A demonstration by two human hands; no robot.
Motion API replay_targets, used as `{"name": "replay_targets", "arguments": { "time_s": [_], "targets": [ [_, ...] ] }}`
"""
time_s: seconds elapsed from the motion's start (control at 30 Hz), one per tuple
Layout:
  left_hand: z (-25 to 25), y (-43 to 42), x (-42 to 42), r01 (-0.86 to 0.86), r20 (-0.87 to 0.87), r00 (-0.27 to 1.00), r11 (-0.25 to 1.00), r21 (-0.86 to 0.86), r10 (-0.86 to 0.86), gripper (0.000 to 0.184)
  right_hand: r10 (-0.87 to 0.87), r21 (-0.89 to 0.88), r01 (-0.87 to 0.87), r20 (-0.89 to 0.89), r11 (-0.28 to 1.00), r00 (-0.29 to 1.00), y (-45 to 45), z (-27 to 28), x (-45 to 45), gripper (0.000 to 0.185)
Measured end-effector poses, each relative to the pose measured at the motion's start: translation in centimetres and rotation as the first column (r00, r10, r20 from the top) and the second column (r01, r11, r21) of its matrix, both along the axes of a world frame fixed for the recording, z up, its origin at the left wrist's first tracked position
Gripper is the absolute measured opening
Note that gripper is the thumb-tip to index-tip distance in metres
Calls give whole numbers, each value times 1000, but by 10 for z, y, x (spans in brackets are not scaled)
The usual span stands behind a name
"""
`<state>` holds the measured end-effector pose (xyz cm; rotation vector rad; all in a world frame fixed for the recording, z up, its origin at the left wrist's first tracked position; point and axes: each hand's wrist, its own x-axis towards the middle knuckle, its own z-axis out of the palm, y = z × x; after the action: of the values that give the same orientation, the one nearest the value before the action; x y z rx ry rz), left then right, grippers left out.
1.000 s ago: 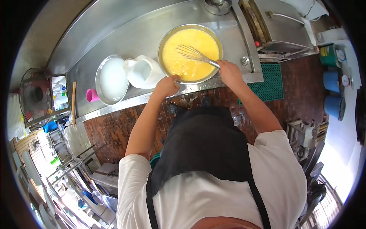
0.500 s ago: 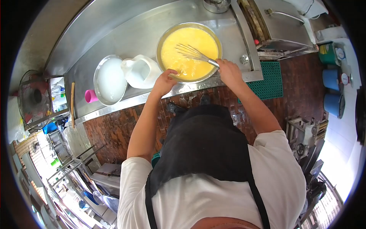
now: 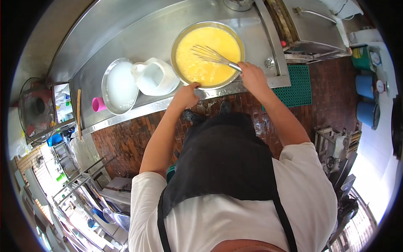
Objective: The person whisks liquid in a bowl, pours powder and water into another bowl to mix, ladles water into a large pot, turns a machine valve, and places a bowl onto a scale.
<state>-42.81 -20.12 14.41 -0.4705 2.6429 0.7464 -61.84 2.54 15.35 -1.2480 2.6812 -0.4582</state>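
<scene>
A wide steel bowl of yellow liquid stands at the counter's front edge. My right hand is closed around the handle of a wire whisk, whose wires lie in the liquid, pointing left. At the bowl's near left rim, my left hand grips with the thumb on top; its other fingers are mostly hidden below. Just left of the bowl sits a white plastic jug with its top cut open. Beside that, a metal basin contains whitish liquid.
A pink cup and a wooden stick are at the left of the steel counter. A metal pot stands at the back. A drain lies right of the bowl; a green mat covers part of the floor.
My left hand has shifted slightly right and down along the rim, its fingers now lower. The whisk has moved slightly left and up, and the liquid's surface has changed.
</scene>
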Motion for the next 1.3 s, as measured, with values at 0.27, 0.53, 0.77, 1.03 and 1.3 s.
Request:
{"name": "replay_targets", "arguments": {
  "time_s": [0.27,0.53,0.77,1.03,1.3],
  "targets": [
    [15,-1,0,-355,201,935,801,482,293,51,-9,-14,10,10,1000,1000,0,2,2,27],
    [25,-2,10,-484,455,787,-41,874,418,38,9,2,-9,22,1000,1000,-1,-1,-2,27],
    [26,-31,108,-642,385,589,122,757,711,31,24,56,-34,160,998,987,3,12,-8,27],
    [-92,-43,417,-979,464,26,-72,193,886,34,9,278,-90,280,956,960,-9,69,-8,36],
    [-124,-2,519,-973,517,-223,-159,-165,826,48,37,222,-135,396,966,917,-5,50,-15,36]
  ]
}}
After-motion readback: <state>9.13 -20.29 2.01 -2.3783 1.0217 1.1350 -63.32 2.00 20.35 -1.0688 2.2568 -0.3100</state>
